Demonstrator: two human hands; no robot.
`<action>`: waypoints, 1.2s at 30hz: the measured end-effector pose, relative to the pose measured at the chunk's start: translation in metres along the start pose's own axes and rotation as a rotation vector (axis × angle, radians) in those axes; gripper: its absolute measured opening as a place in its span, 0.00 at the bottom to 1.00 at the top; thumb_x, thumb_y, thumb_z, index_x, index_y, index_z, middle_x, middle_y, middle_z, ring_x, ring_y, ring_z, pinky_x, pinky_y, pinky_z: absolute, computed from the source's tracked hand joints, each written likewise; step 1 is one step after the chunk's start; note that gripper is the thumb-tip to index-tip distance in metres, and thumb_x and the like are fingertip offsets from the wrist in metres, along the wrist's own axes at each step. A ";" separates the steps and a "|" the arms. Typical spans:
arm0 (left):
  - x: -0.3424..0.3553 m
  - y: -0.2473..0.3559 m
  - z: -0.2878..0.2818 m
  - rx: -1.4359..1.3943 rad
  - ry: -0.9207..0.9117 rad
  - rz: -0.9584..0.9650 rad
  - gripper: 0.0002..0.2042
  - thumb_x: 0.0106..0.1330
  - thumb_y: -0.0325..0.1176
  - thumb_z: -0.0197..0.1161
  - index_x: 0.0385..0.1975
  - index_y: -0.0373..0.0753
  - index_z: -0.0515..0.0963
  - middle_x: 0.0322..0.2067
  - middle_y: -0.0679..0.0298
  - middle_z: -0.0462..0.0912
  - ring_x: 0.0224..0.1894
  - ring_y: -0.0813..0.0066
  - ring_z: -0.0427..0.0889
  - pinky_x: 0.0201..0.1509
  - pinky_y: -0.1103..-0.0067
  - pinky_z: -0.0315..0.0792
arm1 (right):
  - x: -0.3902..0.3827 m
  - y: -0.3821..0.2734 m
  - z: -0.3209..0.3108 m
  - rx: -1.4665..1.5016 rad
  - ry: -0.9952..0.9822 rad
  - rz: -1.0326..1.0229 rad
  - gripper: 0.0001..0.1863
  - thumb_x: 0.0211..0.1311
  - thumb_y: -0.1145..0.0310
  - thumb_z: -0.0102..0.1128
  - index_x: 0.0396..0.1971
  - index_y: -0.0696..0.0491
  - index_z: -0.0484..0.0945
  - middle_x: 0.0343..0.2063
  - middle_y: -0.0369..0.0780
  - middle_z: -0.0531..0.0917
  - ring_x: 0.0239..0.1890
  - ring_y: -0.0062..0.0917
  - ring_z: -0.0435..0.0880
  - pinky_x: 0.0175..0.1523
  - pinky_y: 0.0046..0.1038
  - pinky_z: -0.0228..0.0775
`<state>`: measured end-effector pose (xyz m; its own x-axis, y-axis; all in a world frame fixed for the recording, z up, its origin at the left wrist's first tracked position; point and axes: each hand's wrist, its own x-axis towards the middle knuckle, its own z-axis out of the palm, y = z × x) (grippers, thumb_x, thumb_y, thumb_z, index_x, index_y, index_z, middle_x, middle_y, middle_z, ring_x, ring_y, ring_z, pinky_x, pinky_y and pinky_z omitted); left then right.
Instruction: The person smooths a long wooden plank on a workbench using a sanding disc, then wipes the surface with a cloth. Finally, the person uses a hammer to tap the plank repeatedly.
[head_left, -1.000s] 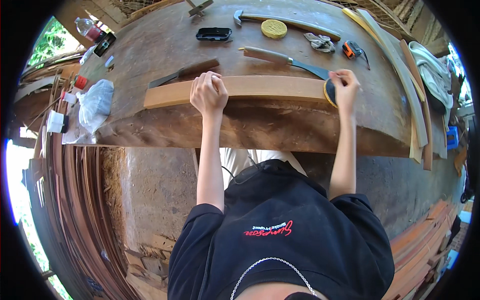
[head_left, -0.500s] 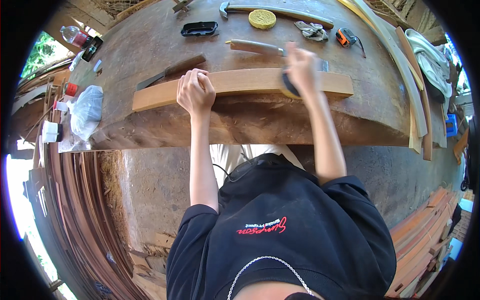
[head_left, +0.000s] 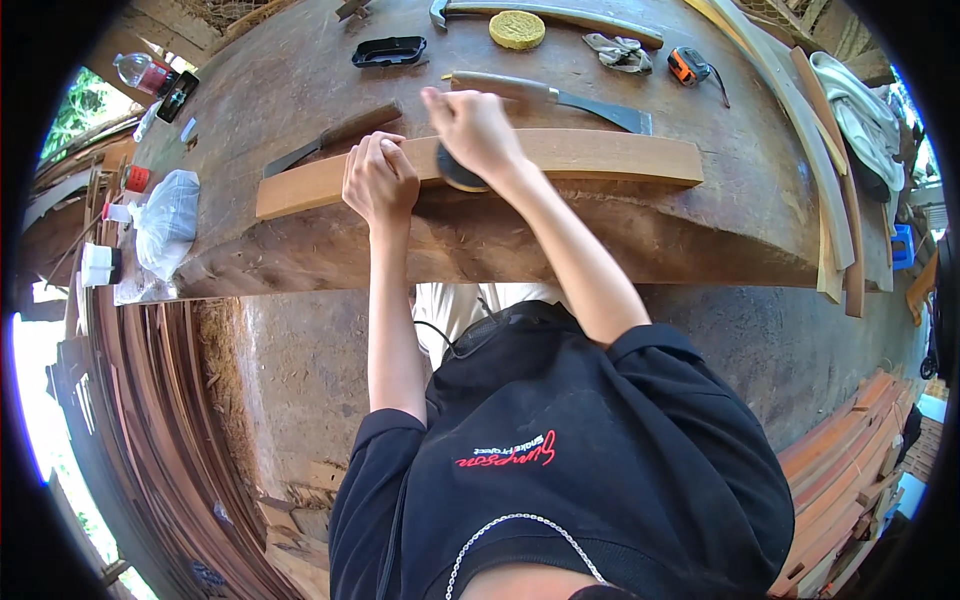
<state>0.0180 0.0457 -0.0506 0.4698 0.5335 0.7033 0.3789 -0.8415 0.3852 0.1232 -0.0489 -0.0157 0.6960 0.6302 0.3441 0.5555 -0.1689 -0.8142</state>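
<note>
A long, smooth wooden board (head_left: 620, 157) lies along the near edge of the worktable, bowed by the lens. My left hand (head_left: 381, 183) is closed over its left part, fingers curled and pressed on the wood. Just right of it, my right hand (head_left: 480, 135) grips a round black pad (head_left: 458, 172) with a pale edge, held against the board. The pad is partly hidden by the hand and wrist, so its exact kind is unclear. Behind the board lie a broad-bladed chisel (head_left: 605, 108) with a wooden handle and, to the left, another wooden-handled blade (head_left: 340, 135).
On the worktable (head_left: 250, 95) are a black tray (head_left: 390, 51), a yellow disc (head_left: 517, 30), a hammer (head_left: 560, 17), a grey cloth (head_left: 618, 52) and an orange tape measure (head_left: 688, 66). A plastic bag (head_left: 167, 222) and a bottle (head_left: 145, 72) stand left; long wood strips (head_left: 815, 170) lie right.
My right hand has slid leftward along the board with the pad, from near its right end to beside my left hand. The chisel blade has come into full view. My left hand keeps its hold.
</note>
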 end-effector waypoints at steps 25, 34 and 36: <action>-0.001 0.001 0.002 -0.007 0.013 -0.008 0.13 0.63 0.32 0.45 0.22 0.45 0.78 0.26 0.65 0.81 0.32 0.62 0.79 0.36 0.70 0.72 | -0.044 0.119 -0.206 -0.150 0.325 0.291 0.33 0.68 0.41 0.44 0.19 0.56 0.81 0.07 0.38 0.75 0.12 0.22 0.77 0.21 0.29 0.67; 0.001 -0.001 0.002 -0.011 0.001 0.033 0.13 0.63 0.32 0.45 0.22 0.44 0.78 0.26 0.65 0.81 0.31 0.62 0.79 0.35 0.69 0.71 | 0.009 0.030 -0.004 -0.002 0.101 -0.133 0.28 0.68 0.52 0.50 0.16 0.60 0.78 0.09 0.47 0.73 0.11 0.27 0.69 0.22 0.35 0.62; 0.001 -0.002 0.001 -0.008 -0.010 0.031 0.13 0.63 0.32 0.45 0.22 0.45 0.78 0.25 0.64 0.80 0.30 0.62 0.79 0.35 0.69 0.71 | 0.011 0.025 0.011 0.039 0.140 -0.239 0.27 0.68 0.53 0.50 0.17 0.61 0.78 0.11 0.51 0.72 0.11 0.30 0.66 0.23 0.36 0.62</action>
<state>0.0184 0.0475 -0.0514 0.4893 0.5082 0.7088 0.3575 -0.8582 0.3685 0.1395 -0.0379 -0.0373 0.6050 0.5371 0.5878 0.6955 0.0029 -0.7185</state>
